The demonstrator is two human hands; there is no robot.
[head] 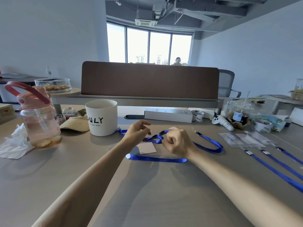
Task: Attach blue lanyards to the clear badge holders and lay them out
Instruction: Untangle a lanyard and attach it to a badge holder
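On desk: blue lanyard, twisted loop; clear badge holder.

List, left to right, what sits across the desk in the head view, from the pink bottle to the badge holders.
pink water bottle → beige cap → white cup → left hand → right hand, gripping the blue lanyard → clear badge holders laid in a row

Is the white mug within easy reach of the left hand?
Probably yes: the mug stands left of the left hand, nothing between them, though that hand is busy at the lanyard.
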